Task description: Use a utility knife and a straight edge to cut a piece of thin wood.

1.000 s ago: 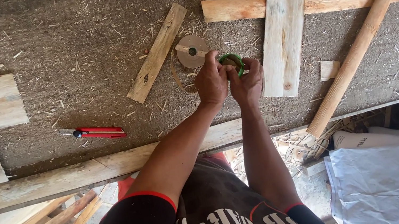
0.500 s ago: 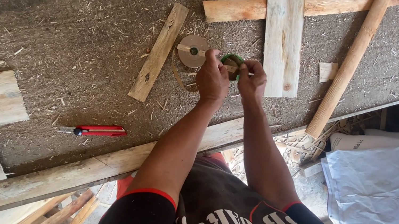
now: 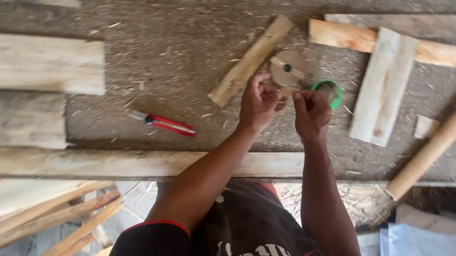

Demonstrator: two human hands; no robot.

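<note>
Left hand: centre frame, fingers pinched on a tape end.
Right hand: closed on green tape roll, centre right.
Progress: tape being pulled; disc untaped behind.

No labels, signs or screens appear; the only package-like item is a pale blue-white woven sack, lying crumpled at the lower right corner, below the edge of the work surface.

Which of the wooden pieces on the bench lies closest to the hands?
The short rough wooden block, lying diagonally just above the left hand. The pale flat board sits farther off, beyond the right hand, and the long round pole lies farther still.
</note>
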